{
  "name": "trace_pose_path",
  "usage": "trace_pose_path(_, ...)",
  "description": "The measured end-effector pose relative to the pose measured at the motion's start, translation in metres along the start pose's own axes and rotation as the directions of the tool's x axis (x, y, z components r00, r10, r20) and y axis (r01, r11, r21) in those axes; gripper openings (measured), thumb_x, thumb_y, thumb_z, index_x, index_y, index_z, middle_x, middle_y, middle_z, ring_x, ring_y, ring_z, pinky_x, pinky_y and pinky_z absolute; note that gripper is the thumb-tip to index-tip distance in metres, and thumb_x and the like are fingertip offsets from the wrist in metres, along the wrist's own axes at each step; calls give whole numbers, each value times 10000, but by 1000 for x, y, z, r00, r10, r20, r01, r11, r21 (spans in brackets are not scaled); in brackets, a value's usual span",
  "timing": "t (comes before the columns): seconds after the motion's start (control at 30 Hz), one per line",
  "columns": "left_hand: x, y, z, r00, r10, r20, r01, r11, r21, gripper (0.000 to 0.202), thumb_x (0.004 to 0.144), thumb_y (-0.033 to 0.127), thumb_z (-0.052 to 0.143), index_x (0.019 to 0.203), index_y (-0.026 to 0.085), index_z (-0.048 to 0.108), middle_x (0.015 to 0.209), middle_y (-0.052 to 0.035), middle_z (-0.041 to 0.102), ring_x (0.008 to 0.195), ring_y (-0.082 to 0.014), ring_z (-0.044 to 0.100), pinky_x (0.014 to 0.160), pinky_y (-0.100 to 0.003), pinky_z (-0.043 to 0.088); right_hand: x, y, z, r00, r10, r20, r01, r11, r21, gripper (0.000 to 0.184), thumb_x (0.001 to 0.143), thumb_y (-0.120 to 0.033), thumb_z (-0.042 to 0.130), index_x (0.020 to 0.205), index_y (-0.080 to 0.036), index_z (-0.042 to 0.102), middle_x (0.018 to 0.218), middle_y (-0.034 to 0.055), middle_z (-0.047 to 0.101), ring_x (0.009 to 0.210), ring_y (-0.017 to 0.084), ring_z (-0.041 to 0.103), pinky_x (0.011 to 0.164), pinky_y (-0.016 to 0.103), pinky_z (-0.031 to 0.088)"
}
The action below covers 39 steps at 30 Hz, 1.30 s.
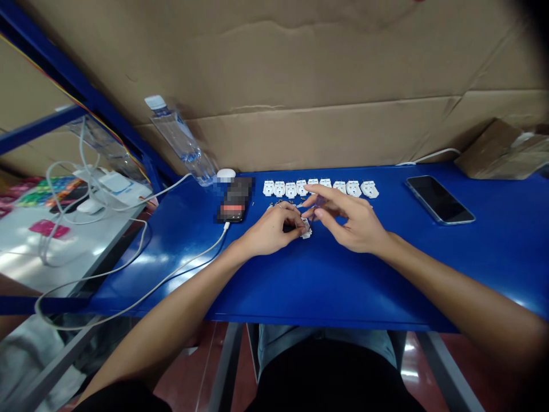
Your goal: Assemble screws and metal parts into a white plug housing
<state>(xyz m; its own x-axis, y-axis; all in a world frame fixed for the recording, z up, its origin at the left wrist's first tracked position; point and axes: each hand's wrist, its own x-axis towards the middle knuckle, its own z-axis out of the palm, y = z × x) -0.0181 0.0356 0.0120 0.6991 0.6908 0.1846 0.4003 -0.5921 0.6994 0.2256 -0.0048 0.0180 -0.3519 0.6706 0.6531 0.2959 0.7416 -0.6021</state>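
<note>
My left hand (277, 230) is closed in a pinch around a small white plastic part (306, 233), held low over the blue table. Its fingers cover most of that part. Just to the right, my right hand (354, 220) is curled over the same spot, thumb and fingers bent toward each other. Something small, dark and purplish (318, 202) shows between them, too blurred to name. Behind both hands stands a row of several similar white plastic parts (279, 189) with blue marks. Tiny brass-coloured pieces (302, 199) lie scattered in front of this row.
A charging phone (235, 200) lies at left, its white cable (189, 264) looping across the blue table (317, 286). A water bottle (184, 143) leans behind it beside a white case (226, 175). Another phone (440, 199) and a cardboard box (500, 150) are at right.
</note>
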Motion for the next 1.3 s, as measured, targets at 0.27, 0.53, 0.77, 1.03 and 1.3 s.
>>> trace_pose_path(0.27, 0, 4, -1, 1000, -16, 5, 16, 1000, 6, 125, 1042, 259, 757, 968, 253, 858, 1074, -48, 855, 1248, -274, 698, 1070, -460, 557, 1, -1, 0, 1000, 8, -24, -9, 1000, -7, 496, 1101, -199, 662, 1582, -322, 661, 1330, 49, 834, 1021, 189, 874, 886, 322, 768)
trace_pose_path(0.53, 0, 1, 0, 1000, -2, -7, 2, 1000, -2, 131, 1035, 253, 747, 955, 247, 850, 1042, -56, 846, 1248, -277, 697, 1072, -467, 558, 3, -3, 0, 998, -21, -51, 19, 999, -40, 483, 1077, -175, 703, 1539, -317, 702, 1359, 46, 839, 1039, 192, 873, 901, 315, 764)
trace_pose_path(0.77, 1, 2, 0, 1000, -1, -13, 1, 1000, -12, 133, 1034, 271, 749, 954, 244, 853, 1084, -66, 828, 1179, -262, 722, 1028, -450, 577, 3, -8, 3, 986, 17, -168, -36, 994, -107, 376, 1017, -225, 814, 1386, -295, 810, 1221, 22, 893, 840, 186, 881, 834, 325, 779)
trace_pose_path(1.03, 1, 2, -1, 1000, -3, 0, 3, 1000, -14, 132, 1025, 258, 738, 958, 250, 851, 1091, -67, 830, 1226, -274, 710, 1056, -466, 573, 4, -8, 1, 996, 83, 14, -83, 996, -25, 444, 1116, -252, 659, 1556, -308, 664, 1341, 50, 860, 1106, 231, 889, 994, 383, 760)
trace_pose_path(1.3, 1, 5, -1, 1000, -18, -5, 18, 1000, -7, 135, 1022, 273, 739, 937, 248, 841, 1061, -64, 835, 1194, -273, 715, 1068, -471, 576, 5, -4, 3, 994, -27, -111, 5, 981, -194, 357, 1051, -308, 789, 1404, -283, 742, 1113, 30, 887, 937, 227, 892, 913, 372, 774)
